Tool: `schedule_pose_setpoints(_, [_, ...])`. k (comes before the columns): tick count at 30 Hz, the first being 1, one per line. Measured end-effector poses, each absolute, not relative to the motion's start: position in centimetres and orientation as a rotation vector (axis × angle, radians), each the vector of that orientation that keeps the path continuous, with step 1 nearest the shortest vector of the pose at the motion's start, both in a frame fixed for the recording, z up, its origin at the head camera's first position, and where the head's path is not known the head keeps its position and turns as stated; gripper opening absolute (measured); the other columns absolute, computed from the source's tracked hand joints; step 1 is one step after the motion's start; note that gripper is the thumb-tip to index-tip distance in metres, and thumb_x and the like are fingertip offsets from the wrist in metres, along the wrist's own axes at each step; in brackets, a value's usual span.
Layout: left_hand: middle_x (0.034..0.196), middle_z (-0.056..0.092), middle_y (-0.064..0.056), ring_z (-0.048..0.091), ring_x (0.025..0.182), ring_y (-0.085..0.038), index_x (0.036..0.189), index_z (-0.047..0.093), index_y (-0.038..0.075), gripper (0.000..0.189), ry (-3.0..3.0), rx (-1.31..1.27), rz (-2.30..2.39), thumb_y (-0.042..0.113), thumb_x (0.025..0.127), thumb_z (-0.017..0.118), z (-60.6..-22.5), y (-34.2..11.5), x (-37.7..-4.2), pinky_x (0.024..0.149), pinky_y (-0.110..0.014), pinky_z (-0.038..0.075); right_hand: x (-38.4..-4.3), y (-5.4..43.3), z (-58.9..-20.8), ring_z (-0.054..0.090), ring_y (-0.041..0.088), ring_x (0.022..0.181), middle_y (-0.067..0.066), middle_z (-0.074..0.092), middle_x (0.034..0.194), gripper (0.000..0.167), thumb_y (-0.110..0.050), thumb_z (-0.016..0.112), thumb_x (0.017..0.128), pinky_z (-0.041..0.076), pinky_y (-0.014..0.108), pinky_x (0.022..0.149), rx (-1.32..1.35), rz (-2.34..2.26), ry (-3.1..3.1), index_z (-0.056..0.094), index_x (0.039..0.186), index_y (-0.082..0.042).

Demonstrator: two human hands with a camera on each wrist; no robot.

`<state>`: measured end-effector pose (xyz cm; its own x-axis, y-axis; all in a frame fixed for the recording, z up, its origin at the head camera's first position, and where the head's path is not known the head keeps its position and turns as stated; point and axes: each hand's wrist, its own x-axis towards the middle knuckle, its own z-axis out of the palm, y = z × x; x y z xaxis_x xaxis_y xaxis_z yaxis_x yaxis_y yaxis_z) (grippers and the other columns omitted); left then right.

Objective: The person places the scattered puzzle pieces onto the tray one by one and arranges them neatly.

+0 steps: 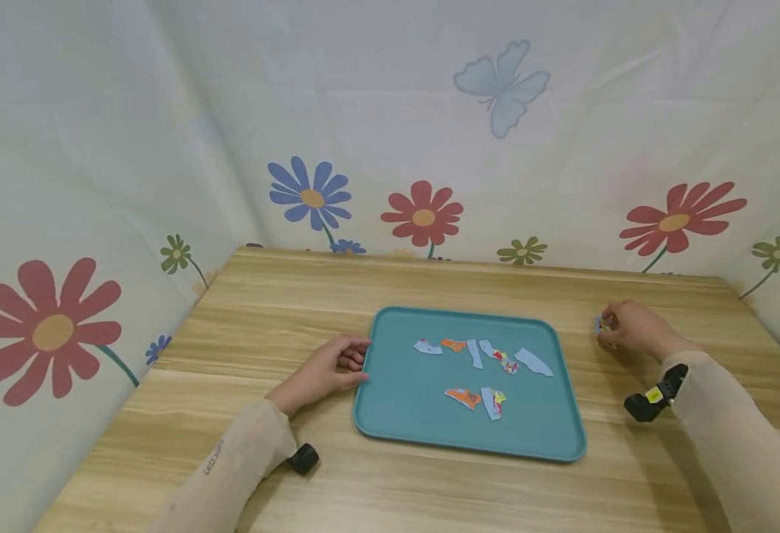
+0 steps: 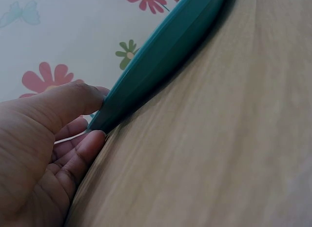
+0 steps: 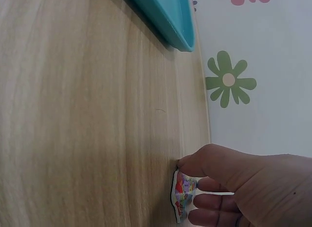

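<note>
A teal tray (image 1: 403, 428) lies on the table with several cut, printed paper-like pieces spread over it. Two of these, an orange piece (image 1: 463, 398) and a pale blue piece (image 1: 490, 403), lie side by side nearer the front; the others form a loose row behind. At the tray's left rim, my left hand (image 1: 326, 370) grips the edge between thumb and fingers, also seen by the left wrist camera. Right of the tray, my right hand (image 1: 639, 332) pinches a small colourful printed piece (image 3: 183, 193) close over the tabletop, its fingers partly covering the print.
The wooden table (image 1: 297, 281) reaches back to a white cloth backdrop (image 1: 377, 89) printed with flowers and a butterfly. The cloth also stands along the left side. A black wrist camera (image 1: 643, 406) is strapped to the right sleeve, another (image 1: 303, 459) to the left.
</note>
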<state>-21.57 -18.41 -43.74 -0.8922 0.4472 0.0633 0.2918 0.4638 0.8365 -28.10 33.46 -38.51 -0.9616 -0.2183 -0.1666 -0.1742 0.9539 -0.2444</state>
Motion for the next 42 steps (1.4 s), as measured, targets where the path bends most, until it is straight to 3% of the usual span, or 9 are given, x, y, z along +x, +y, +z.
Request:
schedule_pose_setpoints(13, [0.113,0.056,-0.018,0.058,0.099,-0.022,0.133,0.050,-0.003,0.054,2.531,0.669,1.416,0.011,0.085,0.073,-43.9,-18.6,-21.7,0.086,-0.029,0.053,-28.2,33.7,-38.9,0.055,0.032,0.084,0.029,0.058,0.101,0.050,-0.022,0.071,0.083,0.050,0.053,0.082,-0.284,-0.310,2.933,0.054,0.110,0.015])
schedule_pose_setpoints(23, [0.113,0.056,-0.017,0.057,0.099,-0.022,0.133,0.050,-0.002,0.054,2.524,0.666,1.419,0.011,0.085,0.073,-44.0,-18.6,-21.8,0.086,-0.028,0.053,-28.0,33.5,-38.7,0.055,0.025,0.077,0.024,0.060,0.096,0.052,-0.021,0.070,0.082,0.052,0.043,0.072,-0.281,-0.336,2.932,0.051,0.113,0.016])
schedule_pose_setpoints(42, [0.112,0.057,-0.014,0.057,0.096,-0.015,0.134,0.050,0.000,0.055,2.528,0.671,1.410,0.012,0.085,0.073,-43.8,-18.7,-21.7,0.083,-0.020,0.052,-27.1,33.2,-37.4,0.059,0.030,0.083,0.030,0.061,0.104,0.051,-0.020,0.070,0.083,0.054,0.046,0.075,-0.297,-0.300,2.977,0.052,0.115,0.015])
